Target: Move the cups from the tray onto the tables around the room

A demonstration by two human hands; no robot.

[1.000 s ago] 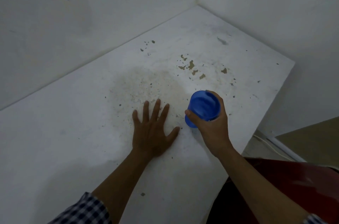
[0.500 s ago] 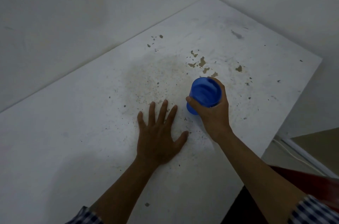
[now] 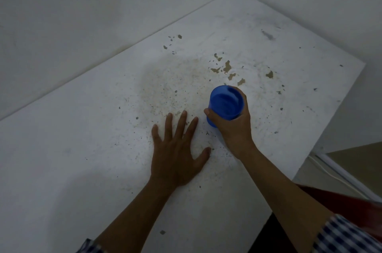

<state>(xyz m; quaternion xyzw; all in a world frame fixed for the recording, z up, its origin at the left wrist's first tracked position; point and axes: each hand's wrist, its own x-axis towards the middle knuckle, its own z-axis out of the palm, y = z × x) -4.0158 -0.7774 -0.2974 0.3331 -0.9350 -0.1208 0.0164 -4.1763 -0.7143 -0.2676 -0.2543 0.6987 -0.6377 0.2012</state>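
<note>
Right of the frame's centre, the right hand (image 3: 233, 128) has its grip closed around a blue cup (image 3: 225, 104), thumb on the cup's left side and fingers wrapped around the right and far side. The cup stands roughly upright with its mouth open toward the camera; its inside shows only blue and looks empty, though a pale streak near the far rim is blurred and cannot be made out. Whether the cup's base touches the surface cannot be told, since the hand covers its lower part.

Just left of it, the left hand (image 3: 177, 157) lies flat, palm down, on the white bench (image 3: 82, 128), fingers spread and holding nothing; its thumb points toward the right wrist, apart from it. The bench top is worn: a brownish, speckled patch spreads above the left hand, and chips of missing paint sit above the cup, toward the upper right of centre. The bench fits into a corner, with white walls (image 3: 82, 14) running along the upper left and upper right of the frame.

Checked sleeves (image 3: 341, 236) show at the bottom edge on both forearms. At the lower right, beneath the right forearm, a red surface (image 3: 355, 205) appears, partly hidden, and a pale cord (image 3: 330, 174) runs along the floor beside the bench's right edge.
</note>
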